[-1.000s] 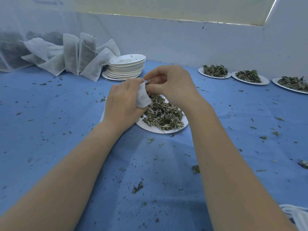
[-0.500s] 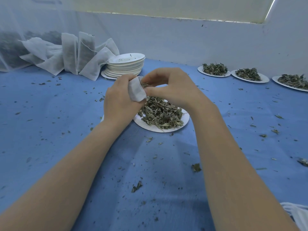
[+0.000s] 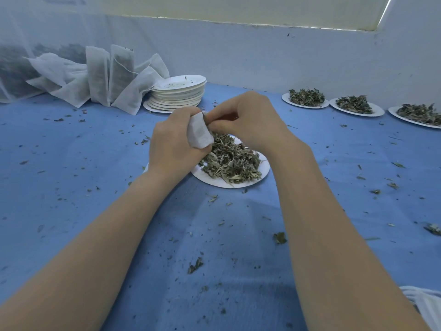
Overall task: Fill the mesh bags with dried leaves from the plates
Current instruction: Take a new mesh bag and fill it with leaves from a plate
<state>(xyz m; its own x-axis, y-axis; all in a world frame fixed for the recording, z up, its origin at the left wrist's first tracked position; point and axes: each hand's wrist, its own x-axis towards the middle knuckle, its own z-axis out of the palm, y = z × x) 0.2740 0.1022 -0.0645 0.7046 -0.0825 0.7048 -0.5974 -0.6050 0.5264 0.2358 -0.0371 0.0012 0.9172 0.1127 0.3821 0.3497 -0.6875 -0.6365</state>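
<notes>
Small white mesh bag (image 3: 199, 132), bunched in closed left hand (image 3: 175, 144), mouth turned up and rightward, held above far-left rim of round white paper plate (image 3: 262, 169). Loose grey-green dried leaves (image 3: 230, 160) heaped directly beneath and right. Right hand (image 3: 248, 120) nearer the pile, fingertips pinched at bag mouth, contents unclear. Blue cloth table (image 3: 95, 187), mid-centre.

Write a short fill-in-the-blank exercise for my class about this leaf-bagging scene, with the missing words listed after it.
1. The left hand grips a white mesh ____.
2. Beneath the right hand, the near plate holds dried ____.
3. The stack of empty plates stands beside the filled bags at the far ____.
4. Far right, ____ plates of leaves line the wall.

Missing words: bag; leaves; left; three
</notes>
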